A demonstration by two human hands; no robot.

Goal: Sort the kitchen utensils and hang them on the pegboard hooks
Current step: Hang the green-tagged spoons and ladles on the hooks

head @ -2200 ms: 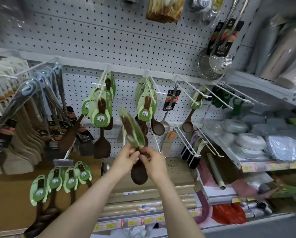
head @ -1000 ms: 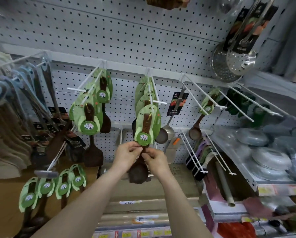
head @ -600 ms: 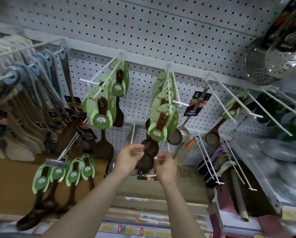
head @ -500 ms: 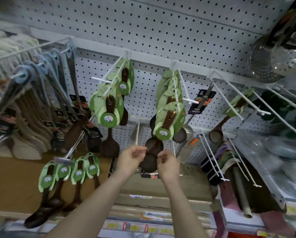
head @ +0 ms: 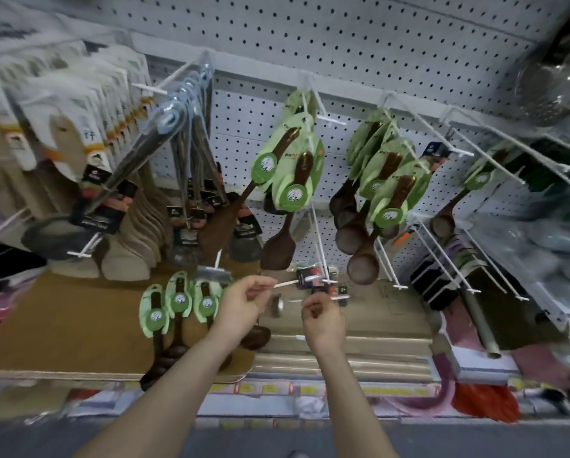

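Dark wooden spoons on green cards (head: 389,200) hang in a bunch on a white hook of the pegboard (head: 343,44); the lowest spoon's bowl (head: 359,269) hangs free above my hands. My left hand (head: 244,304) pinches the tip of a lower white hook (head: 290,283) between thumb and forefinger. My right hand (head: 323,317) is curled just below and left of the spoon bowl, beside another hook tip (head: 340,297), with nothing visible in it. Wooden spatulas on green cards (head: 292,180) hang on the hook to the left.
More green-carded spoons (head: 178,300) hang low on the left. Dark ladles and spatulas (head: 191,180) and pale wooden turners (head: 78,133) fill the left hooks. Bare white hooks (head: 495,153) jut out at right. Rolled mats (head: 343,352) lie on the shelf below.
The spoon I held in both hands now hangs on the hook with the others. Both hands have let go of it and dropped lower; the view has swung left.
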